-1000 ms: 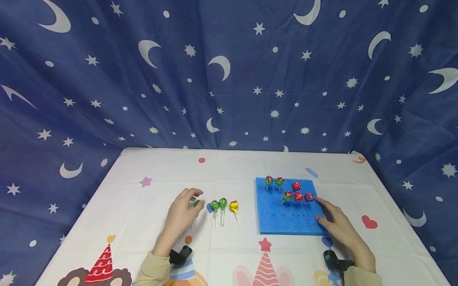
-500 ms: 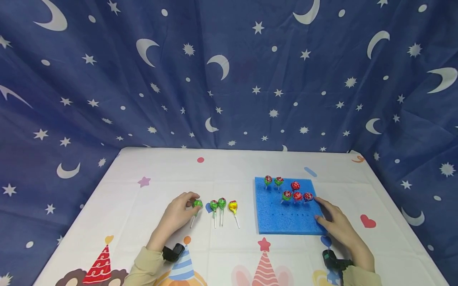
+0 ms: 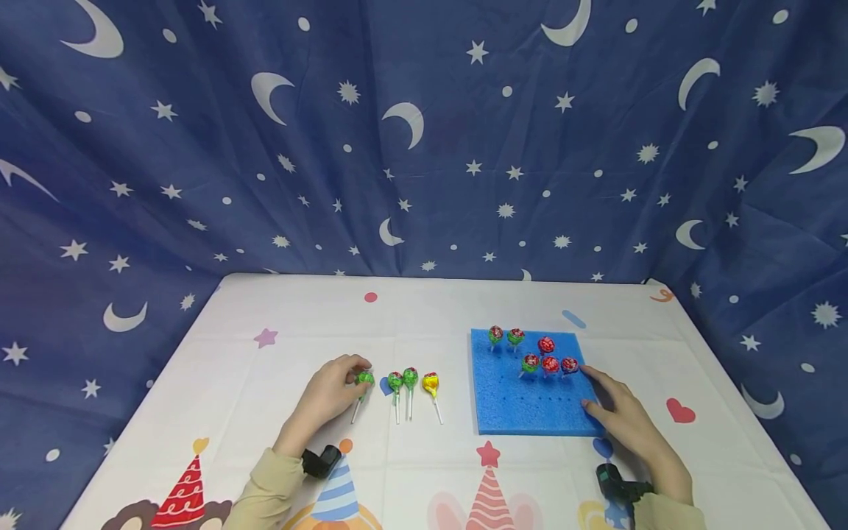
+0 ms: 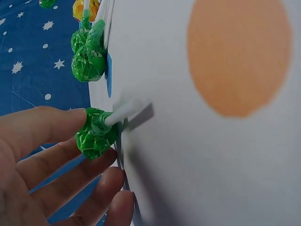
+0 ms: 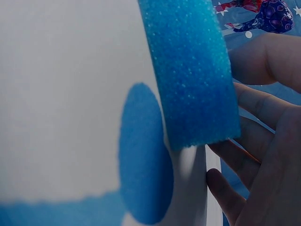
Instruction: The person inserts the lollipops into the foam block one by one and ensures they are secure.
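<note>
At the left of the table, my left hand [image 3: 326,390] pinches the wrapped head of a green lollipop [image 4: 95,136] between thumb and fingers. Its white stick points toward me, close over the tabletop. Just right of it lie two more green lollipops [image 3: 395,380] and a yellow one [image 3: 430,383]. My right hand [image 3: 626,418] rests at the right edge of a blue foam board [image 3: 510,421], its thumb and forefinger touching that side with fairly straight fingers. Several red, green and purple lollipops [image 3: 550,365] stand upright in the board's holes.
A white party-print cloth covers the table [image 3: 457,309]. Behind its far edge hangs a dark blue curtain [image 3: 450,206] with moons and stars. The front part of the foam board shows rows of small holes.
My left hand has shifted slightly left and lower, and its thumb and fingers have come together on the green lollipop's head. My right hand stays at the board.
</note>
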`<action>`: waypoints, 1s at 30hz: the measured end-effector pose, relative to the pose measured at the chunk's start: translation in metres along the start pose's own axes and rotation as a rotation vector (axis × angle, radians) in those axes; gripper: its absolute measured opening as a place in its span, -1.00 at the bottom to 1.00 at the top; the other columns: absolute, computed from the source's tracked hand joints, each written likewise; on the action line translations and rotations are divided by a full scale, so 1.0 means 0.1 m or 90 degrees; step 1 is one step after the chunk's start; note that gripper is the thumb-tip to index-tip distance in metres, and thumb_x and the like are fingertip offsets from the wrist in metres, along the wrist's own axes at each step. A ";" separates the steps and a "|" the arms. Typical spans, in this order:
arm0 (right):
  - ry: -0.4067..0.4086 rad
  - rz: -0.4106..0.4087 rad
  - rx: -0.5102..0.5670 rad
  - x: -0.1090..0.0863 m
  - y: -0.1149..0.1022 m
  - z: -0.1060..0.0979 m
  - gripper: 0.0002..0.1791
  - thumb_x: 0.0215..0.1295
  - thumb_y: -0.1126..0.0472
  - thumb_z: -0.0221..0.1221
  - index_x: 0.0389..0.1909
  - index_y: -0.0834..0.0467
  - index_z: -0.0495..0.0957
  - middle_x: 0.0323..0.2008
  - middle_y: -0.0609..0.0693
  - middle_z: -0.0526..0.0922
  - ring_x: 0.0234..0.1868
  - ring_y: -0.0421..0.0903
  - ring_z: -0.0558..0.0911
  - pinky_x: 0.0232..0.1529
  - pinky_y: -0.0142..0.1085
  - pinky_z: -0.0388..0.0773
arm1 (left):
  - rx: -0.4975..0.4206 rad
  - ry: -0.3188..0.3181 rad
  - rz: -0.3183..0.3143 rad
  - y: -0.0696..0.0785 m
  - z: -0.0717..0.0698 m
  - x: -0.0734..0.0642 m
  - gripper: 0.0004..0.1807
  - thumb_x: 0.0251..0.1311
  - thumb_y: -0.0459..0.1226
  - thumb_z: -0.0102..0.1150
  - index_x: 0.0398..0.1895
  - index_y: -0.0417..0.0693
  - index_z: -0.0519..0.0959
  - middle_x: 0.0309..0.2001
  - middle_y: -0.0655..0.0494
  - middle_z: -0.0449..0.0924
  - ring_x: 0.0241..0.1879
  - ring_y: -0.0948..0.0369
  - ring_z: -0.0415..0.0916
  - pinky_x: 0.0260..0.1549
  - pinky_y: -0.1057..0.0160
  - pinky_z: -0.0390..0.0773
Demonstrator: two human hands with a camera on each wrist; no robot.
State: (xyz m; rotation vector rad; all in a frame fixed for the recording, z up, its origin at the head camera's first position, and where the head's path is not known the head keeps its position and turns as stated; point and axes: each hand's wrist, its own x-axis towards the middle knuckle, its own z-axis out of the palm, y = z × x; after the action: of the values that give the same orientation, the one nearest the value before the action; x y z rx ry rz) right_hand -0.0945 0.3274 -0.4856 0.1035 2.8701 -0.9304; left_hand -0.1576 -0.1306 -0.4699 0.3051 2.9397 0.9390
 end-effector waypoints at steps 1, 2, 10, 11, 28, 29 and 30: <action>0.000 0.001 0.000 0.00 0.00 0.00 -0.28 0.33 0.05 0.09 0.45 0.13 0.10 0.41 0.39 0.12 0.37 0.51 0.06 0.17 0.48 0.05 | -0.001 0.000 0.001 0.00 0.00 0.00 -0.71 0.06 -0.30 0.32 -0.10 -0.05 0.63 -0.23 0.09 0.63 -0.32 0.21 0.46 -0.32 0.24 0.43; 0.000 0.001 0.000 0.00 0.00 0.00 -0.28 0.33 0.05 0.09 0.45 0.13 0.10 0.41 0.39 0.12 0.37 0.51 0.06 0.17 0.48 0.05 | -0.002 0.000 0.001 0.00 0.00 0.00 -0.72 0.06 -0.31 0.31 -0.11 -0.05 0.63 -0.25 0.10 0.63 -0.33 0.22 0.46 -0.33 0.24 0.43; -0.002 0.002 0.005 -0.01 0.00 -0.01 -0.28 0.34 0.05 0.09 0.45 0.13 0.10 0.41 0.38 0.11 0.37 0.51 0.06 0.18 0.48 0.04 | -0.012 -0.007 -0.009 0.01 0.01 0.01 -0.77 0.07 -0.35 0.29 -0.16 -0.04 0.64 -0.41 0.15 0.51 -0.42 0.26 0.35 -0.43 0.29 0.33; -0.002 0.001 0.006 -0.01 0.00 -0.01 -0.28 0.33 0.05 0.09 0.45 0.14 0.10 0.41 0.39 0.11 0.37 0.51 0.06 0.18 0.48 0.04 | -0.015 -0.009 -0.011 0.02 0.01 0.01 -0.78 0.08 -0.35 0.29 -0.17 -0.05 0.64 -0.42 0.15 0.49 -0.43 0.25 0.34 -0.44 0.30 0.32; 0.012 -0.012 0.011 -0.02 0.00 0.00 -0.30 0.33 0.06 0.08 0.44 0.15 0.12 0.40 0.40 0.13 0.37 0.51 0.07 0.18 0.47 0.07 | -0.023 0.040 -0.003 0.07 -0.07 0.00 -0.76 0.01 -0.41 0.32 -0.21 -0.09 0.62 -0.29 0.08 0.56 -0.41 0.26 0.42 -0.45 0.35 0.38; 0.012 -0.012 0.011 -0.02 0.00 0.00 -0.30 0.33 0.06 0.08 0.44 0.15 0.12 0.40 0.40 0.13 0.37 0.51 0.07 0.18 0.47 0.06 | -0.024 0.040 -0.005 0.08 -0.07 0.00 -0.76 0.01 -0.41 0.32 -0.21 -0.08 0.62 -0.28 0.09 0.57 -0.41 0.25 0.43 -0.44 0.35 0.38; 0.011 -0.011 0.012 -0.02 0.00 0.00 -0.30 0.34 0.06 0.08 0.44 0.15 0.12 0.40 0.40 0.13 0.37 0.51 0.07 0.18 0.47 0.06 | -0.025 0.043 -0.002 0.09 -0.07 -0.01 -0.76 0.00 -0.41 0.31 -0.22 -0.08 0.61 -0.28 0.08 0.57 -0.41 0.25 0.44 -0.44 0.35 0.39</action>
State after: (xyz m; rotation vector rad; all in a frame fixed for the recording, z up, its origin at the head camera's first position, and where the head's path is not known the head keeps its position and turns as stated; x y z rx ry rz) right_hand -0.0928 0.3273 -0.4859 0.0898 2.8826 -0.9653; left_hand -0.1560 -0.1276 -0.4590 0.2724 2.9762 1.0259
